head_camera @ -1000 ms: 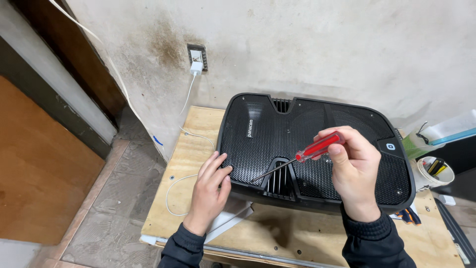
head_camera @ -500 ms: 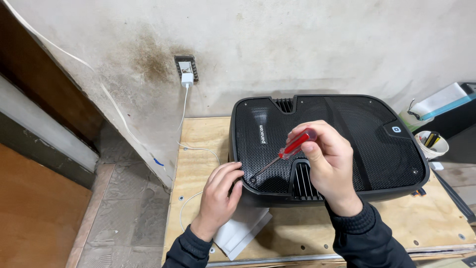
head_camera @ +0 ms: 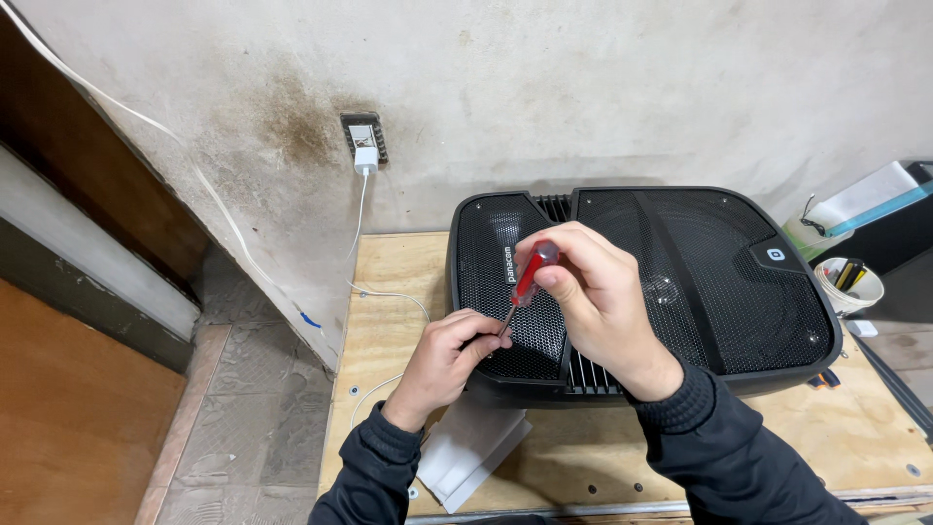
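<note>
1. Our right grip is closing around the red screwdriver, now steeper than half a second ago.
2. We are curling our left hand at its tip on the black speaker.
3. White papers are lying on the worktop; a cup is standing right.
</note>
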